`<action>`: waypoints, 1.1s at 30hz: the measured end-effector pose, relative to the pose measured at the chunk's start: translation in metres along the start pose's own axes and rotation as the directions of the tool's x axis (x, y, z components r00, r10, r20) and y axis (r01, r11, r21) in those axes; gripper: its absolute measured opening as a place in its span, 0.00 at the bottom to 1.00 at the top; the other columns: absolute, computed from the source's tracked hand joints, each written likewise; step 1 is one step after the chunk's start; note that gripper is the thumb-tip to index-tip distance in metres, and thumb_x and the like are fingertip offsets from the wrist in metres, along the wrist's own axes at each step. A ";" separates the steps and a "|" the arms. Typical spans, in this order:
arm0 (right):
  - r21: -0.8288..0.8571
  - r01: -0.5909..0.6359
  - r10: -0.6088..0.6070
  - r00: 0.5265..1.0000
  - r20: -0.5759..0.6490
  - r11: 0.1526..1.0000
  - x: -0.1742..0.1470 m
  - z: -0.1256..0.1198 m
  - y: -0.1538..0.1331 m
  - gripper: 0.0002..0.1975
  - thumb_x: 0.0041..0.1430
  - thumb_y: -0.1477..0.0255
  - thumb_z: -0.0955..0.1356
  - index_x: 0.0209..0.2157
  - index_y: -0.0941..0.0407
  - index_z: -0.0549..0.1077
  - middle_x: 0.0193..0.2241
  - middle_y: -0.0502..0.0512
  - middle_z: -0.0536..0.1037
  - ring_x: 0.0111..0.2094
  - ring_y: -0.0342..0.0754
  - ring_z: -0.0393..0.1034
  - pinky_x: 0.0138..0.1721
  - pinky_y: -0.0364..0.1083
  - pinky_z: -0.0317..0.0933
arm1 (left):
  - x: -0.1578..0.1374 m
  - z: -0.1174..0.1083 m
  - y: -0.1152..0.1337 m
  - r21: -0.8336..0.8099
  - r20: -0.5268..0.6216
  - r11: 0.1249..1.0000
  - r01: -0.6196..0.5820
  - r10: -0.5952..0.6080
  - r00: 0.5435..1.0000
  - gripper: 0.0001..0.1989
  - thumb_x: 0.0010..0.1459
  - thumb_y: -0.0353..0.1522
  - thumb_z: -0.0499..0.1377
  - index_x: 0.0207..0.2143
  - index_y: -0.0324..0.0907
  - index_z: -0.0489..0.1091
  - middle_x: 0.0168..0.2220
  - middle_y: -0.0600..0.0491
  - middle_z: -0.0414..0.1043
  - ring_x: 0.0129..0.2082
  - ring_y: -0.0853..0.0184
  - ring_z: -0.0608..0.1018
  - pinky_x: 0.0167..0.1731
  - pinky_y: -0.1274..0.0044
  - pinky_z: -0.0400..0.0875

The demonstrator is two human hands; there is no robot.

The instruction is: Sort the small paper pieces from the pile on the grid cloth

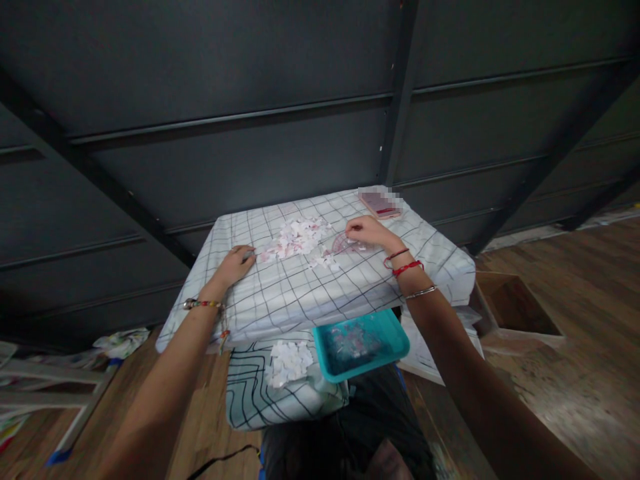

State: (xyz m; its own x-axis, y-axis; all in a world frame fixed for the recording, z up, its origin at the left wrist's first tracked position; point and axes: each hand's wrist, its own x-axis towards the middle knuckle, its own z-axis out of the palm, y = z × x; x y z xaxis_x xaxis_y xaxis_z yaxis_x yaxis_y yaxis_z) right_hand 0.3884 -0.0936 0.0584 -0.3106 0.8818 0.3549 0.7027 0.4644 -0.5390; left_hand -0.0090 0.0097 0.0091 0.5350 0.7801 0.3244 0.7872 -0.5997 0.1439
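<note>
My left hand [239, 265] rests on the left of the checked cloth, its fingers curled together around a small greyish thing too small to name. Beside it, a loose pile of white and pinkish paper slips [300, 237] spreads over the middle of the cloth. My right hand [371, 232] is bent down with its fingers pinched; what they hold, if anything, is hidden. Right under those fingers lies a clear, pink-patterned thing [344, 243], perhaps plastic, with small bits around it. A smaller group of white slips [324, 259] sits just left of it.
The checked cloth [300, 293] covers a table against a dark panelled wall. At its back right lies a pink phone-like object [381, 203]. Below the front edge are a teal tray [330, 375] with small bits and more white slips [290, 363]. A cardboard box [520, 333] stands right.
</note>
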 end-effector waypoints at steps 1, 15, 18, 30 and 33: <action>0.029 0.018 -0.019 0.999 0.042 0.999 0.000 0.002 -0.002 0.08 0.45 0.72 0.60 0.23 0.59 0.68 0.20 0.48 0.66 0.24 0.40 0.57 0.25 0.40 0.46 | 0.000 0.000 0.000 0.001 0.000 1.000 0.001 -0.001 1.000 0.20 0.55 0.38 0.46 0.44 0.37 0.66 0.44 0.46 0.68 0.48 0.59 0.67 0.52 0.70 0.59; -0.021 -0.015 0.016 1.000 0.012 1.000 0.001 0.003 -0.002 0.08 0.46 0.72 0.60 0.23 0.59 0.69 0.21 0.49 0.67 0.24 0.40 0.57 0.26 0.40 0.46 | -0.001 -0.002 0.005 0.003 0.000 1.000 0.012 -0.012 1.000 0.20 0.55 0.39 0.46 0.44 0.36 0.66 0.43 0.45 0.68 0.47 0.59 0.67 0.51 0.70 0.60; -0.092 -0.026 0.028 1.000 0.015 0.995 0.001 0.005 -0.001 0.07 0.44 0.72 0.61 0.19 0.59 0.67 0.18 0.47 0.64 0.22 0.40 0.55 0.25 0.41 0.44 | -0.001 -0.002 0.005 0.001 -0.002 1.000 0.015 -0.015 1.000 0.20 0.55 0.39 0.46 0.44 0.36 0.66 0.43 0.45 0.68 0.47 0.59 0.67 0.51 0.70 0.60; 0.004 0.000 0.000 0.999 0.046 1.000 0.003 0.010 0.000 0.09 0.47 0.71 0.62 0.24 0.60 0.71 0.20 0.49 0.69 0.24 0.41 0.60 0.27 0.40 0.48 | -0.001 -0.001 0.002 -0.023 -0.015 1.000 0.011 -0.011 1.000 0.20 0.55 0.40 0.46 0.43 0.37 0.66 0.44 0.45 0.67 0.47 0.60 0.67 0.51 0.70 0.59; 0.011 -0.013 0.013 1.000 0.003 1.000 0.005 0.012 0.000 0.10 0.49 0.71 0.62 0.26 0.60 0.72 0.21 0.49 0.70 0.25 0.41 0.62 0.27 0.40 0.50 | -0.001 -0.001 0.003 -0.027 -0.019 1.000 0.011 -0.012 1.000 0.20 0.55 0.39 0.46 0.43 0.37 0.66 0.44 0.45 0.67 0.47 0.59 0.67 0.51 0.69 0.59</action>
State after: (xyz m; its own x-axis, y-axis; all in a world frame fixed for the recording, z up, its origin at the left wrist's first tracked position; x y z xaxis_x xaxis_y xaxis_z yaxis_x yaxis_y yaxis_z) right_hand 0.3790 -0.0880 0.0512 -0.3035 0.8881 0.3452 0.6997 0.4537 -0.5519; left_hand -0.0078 0.0071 0.0101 0.5198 0.7837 0.3400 0.7846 -0.5954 0.1731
